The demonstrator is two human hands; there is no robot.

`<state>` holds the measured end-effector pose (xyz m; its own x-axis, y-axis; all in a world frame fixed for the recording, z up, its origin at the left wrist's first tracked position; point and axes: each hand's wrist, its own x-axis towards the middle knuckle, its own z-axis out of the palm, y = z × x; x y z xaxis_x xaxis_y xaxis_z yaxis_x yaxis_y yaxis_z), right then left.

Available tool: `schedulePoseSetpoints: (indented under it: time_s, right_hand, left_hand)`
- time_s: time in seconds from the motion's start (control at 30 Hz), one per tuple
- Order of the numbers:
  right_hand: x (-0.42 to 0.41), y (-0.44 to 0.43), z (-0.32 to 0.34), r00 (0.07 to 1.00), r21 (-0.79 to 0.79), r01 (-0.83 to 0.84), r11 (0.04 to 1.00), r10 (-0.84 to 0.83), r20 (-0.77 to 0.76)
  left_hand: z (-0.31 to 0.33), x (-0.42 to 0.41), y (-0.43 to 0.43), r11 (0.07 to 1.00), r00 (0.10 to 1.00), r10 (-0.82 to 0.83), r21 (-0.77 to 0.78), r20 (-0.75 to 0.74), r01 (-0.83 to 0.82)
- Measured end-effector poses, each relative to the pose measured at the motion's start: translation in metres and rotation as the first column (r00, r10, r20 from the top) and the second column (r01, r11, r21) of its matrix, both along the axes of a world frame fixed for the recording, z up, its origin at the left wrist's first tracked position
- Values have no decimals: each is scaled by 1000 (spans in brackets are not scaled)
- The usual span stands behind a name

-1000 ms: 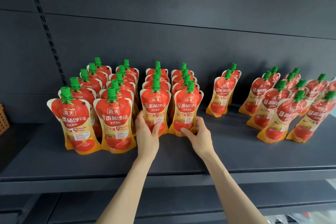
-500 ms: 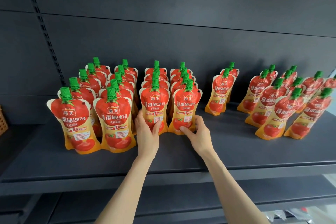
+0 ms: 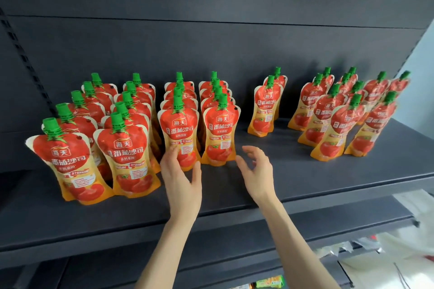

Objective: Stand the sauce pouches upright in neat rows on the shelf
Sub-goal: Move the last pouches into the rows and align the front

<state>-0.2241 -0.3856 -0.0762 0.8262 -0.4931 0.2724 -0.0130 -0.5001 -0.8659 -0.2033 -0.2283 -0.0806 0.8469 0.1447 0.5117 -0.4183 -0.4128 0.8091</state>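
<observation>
Red sauce pouches (image 3: 122,148) stood in four neat rows on the dark shelf (image 3: 328,185). The left hand (image 3: 182,180) touched the front pouch (image 3: 179,129) of the third row, its grip spread flat. The right hand (image 3: 258,171) hung just beside the fourth row, grip loose, holding nothing. Tidying these rows looked nearly done. Next, the leaning bunch (image 3: 340,122) at two o'clock likely needed standing straight and lining up.

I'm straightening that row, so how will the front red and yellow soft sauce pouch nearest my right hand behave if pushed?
That red and yellow sauce pouch likely flexes, since its soft film sides pinch at the waist. Tall on a narrow base, it may tip back onto the pouches behind if pushed high.
</observation>
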Motion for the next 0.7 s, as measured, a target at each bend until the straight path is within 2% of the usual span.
schedulePoseSetpoints:
  time_s: [0.07, 0.2, 0.4, 0.47, 0.6, 0.7]
  right_hand:
    - [-17, -14, 7, 999, -55, 17, 998, -15, 30]
    - [-54, -57, 33, 993, -139, 79, 987, -66, 96]
    - [-123, -140, 36, 982, -179, 149, 972, -125, 138]
    - [-149, -178, 29, 985, -201, 154, 967, -134, 109]
    - [-192, -252, 21, 983, -194, 178, 965, -166, 77]
    - [-206, -296, 19, 988, -145, 150, 978, -145, 42]
  left_hand:
    - [7, -8, -7, 997, 998, -48, 69, 40, 45]
    - [33, -26, -39, 950, 963, -265, 183, 45, 253]
    - [46, -71, -118, 855, 879, -477, 232, 0, 464]
    - [37, -93, -161, 843, 867, -499, 225, -14, 489]
    - [19, -137, -248, 853, 859, -506, 97, -82, 512]
    - [17, -151, -296, 890, 893, -447, 66, -60, 450]
